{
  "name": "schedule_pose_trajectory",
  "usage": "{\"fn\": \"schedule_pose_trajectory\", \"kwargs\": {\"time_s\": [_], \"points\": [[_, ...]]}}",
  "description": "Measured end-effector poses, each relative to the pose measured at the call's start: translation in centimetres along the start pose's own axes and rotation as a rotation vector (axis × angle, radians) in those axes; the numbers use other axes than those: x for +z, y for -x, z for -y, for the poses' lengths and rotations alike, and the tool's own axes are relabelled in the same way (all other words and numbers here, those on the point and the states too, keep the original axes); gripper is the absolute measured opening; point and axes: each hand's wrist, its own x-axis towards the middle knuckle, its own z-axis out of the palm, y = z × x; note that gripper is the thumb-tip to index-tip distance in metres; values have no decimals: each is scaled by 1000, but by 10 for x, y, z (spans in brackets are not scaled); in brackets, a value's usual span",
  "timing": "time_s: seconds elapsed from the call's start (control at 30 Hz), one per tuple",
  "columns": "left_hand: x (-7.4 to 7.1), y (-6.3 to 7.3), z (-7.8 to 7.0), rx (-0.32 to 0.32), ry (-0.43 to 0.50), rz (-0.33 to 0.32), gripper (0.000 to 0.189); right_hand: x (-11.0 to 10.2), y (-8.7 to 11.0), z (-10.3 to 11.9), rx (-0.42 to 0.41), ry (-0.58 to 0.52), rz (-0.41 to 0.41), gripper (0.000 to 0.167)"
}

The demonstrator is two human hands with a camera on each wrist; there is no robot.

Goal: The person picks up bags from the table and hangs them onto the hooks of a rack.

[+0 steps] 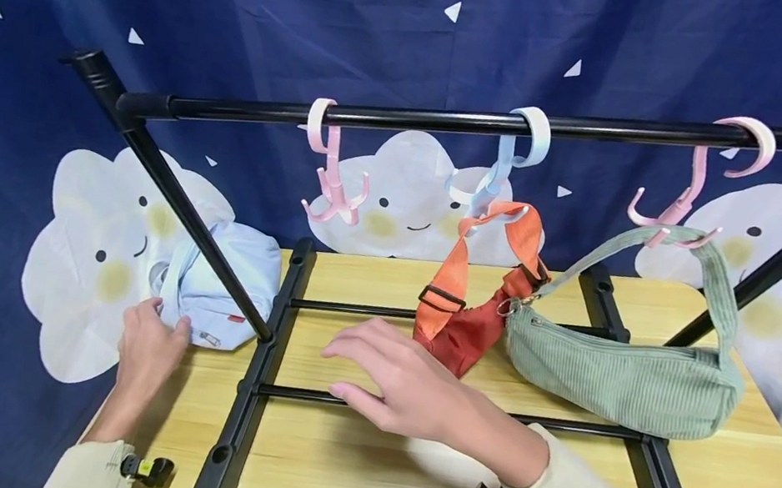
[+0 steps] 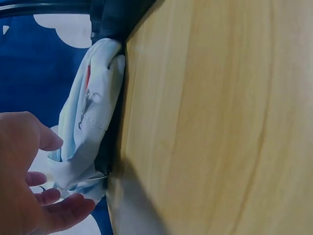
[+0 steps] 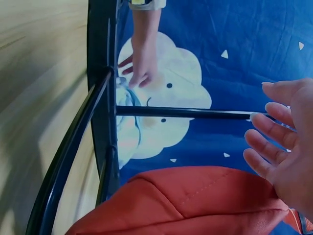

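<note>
A light blue fabric bag (image 1: 234, 280) with a small red tag and a zipper lies on the table at the left, outside the rack's side leg. My left hand (image 1: 152, 343) is at its near left end. Thumb and fingers are spread apart around that end in the left wrist view, where the bag (image 2: 90, 112) looks slumped. My right hand (image 1: 408, 382) hovers inside the rack, fingers loosely bent and holding nothing. Close to it, a red bag (image 1: 461, 335) hangs by its orange strap (image 1: 448, 278) from a blue hook (image 1: 495, 179).
A black rack's top bar (image 1: 425, 120) crosses above my hands, and its lower bar (image 1: 300, 393) runs below. A pink hook (image 1: 333, 176) at the left bears nothing. From another pink hook (image 1: 682, 195) hangs a green corduroy bag (image 1: 621, 380). A blue curtain (image 1: 394, 17) stands behind the table.
</note>
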Motion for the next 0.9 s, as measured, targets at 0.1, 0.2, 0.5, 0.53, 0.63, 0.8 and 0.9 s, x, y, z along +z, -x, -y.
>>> {"fn": "schedule_pose_trajectory", "kwargs": {"time_s": [0.1,0.2,0.5,0.53,0.63,0.8,0.9], "points": [[4,-5,4,-38,5,31,66,4,-1,1,-3,5,11,33],[8,-11,6,-73,21,77,73,7,-2,2,4,8,26,32],[16,-26,10,-214,130,153,87,16,-8,3,9,4,59,33],[16,-27,10,-227,140,163,87,18,-9,4,12,-2,65,33],[18,-29,12,-264,179,185,88,21,-12,4,21,-22,84,34],[20,-32,16,-293,230,192,81,27,-16,5,27,-35,105,35],[18,-32,16,-299,251,201,78,31,-19,5,32,-46,114,35]]}}
